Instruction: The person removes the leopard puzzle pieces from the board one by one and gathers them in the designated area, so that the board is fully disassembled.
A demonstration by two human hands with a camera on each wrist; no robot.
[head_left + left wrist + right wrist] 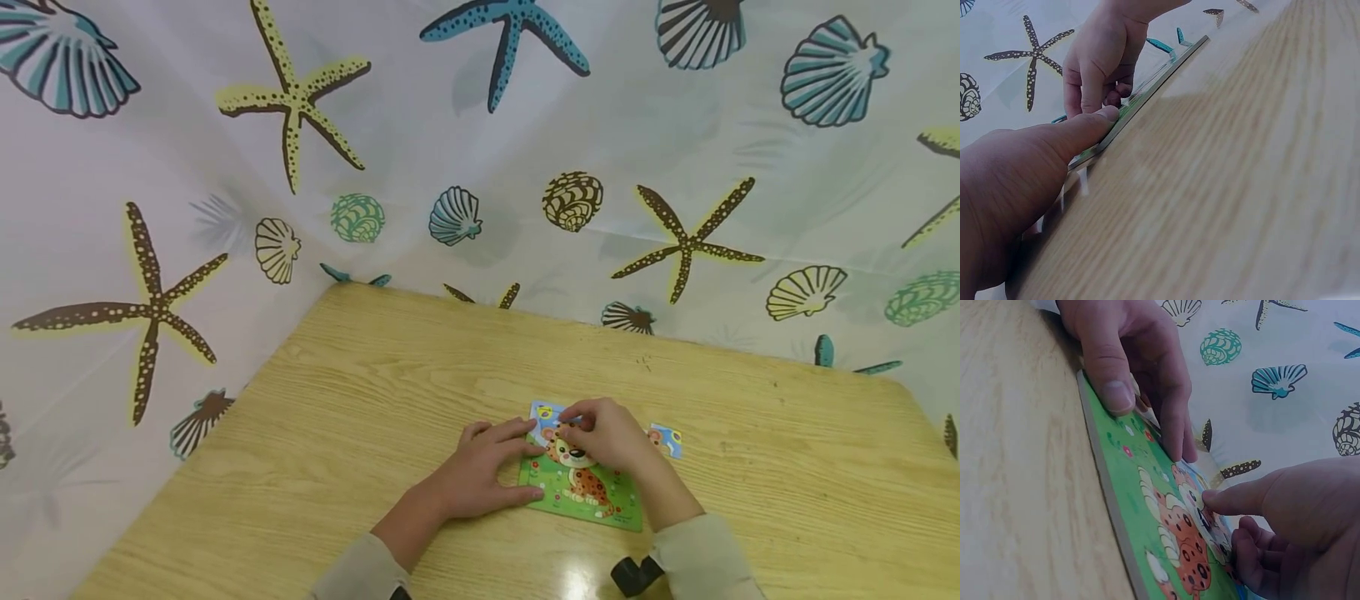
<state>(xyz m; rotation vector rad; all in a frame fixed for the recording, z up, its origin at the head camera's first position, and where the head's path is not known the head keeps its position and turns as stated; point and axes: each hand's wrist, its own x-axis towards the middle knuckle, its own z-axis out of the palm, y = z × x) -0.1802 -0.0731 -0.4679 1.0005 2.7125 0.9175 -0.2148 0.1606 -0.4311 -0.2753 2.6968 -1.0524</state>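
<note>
Pale cloth (480, 150) hung behind and at the left, printed with starfish and shells. Wood-grain bench (375, 375) below it, light yellow-brown, running out to the foot of the cloth.

Picture board (581, 482) flat on the bench, between the two hands: left hand (487, 471) at its left side, right hand (611, 432) over its upper right part. Printed on it: spotted orange animal seated on green, small flowers about, blue along the top.

Left hand: fingers apart and reaching over the board's left edge, thumb lower down, its tip on the green by the edge. Touches the board; not wrapped round anything.

Right hand: thumb and fingers bent and drawn near each other at the animal's head; thumb tip on the printed face in the right wrist view. Cannot tell whether a piece is pinched between them.

Pale sleeves (708, 560) at both wrists. Black fitting (636, 575) beside the right cuff.

Loose piece (670, 440), blue with an orange ear, on the bench right of the board, partly behind the right wrist.
</note>
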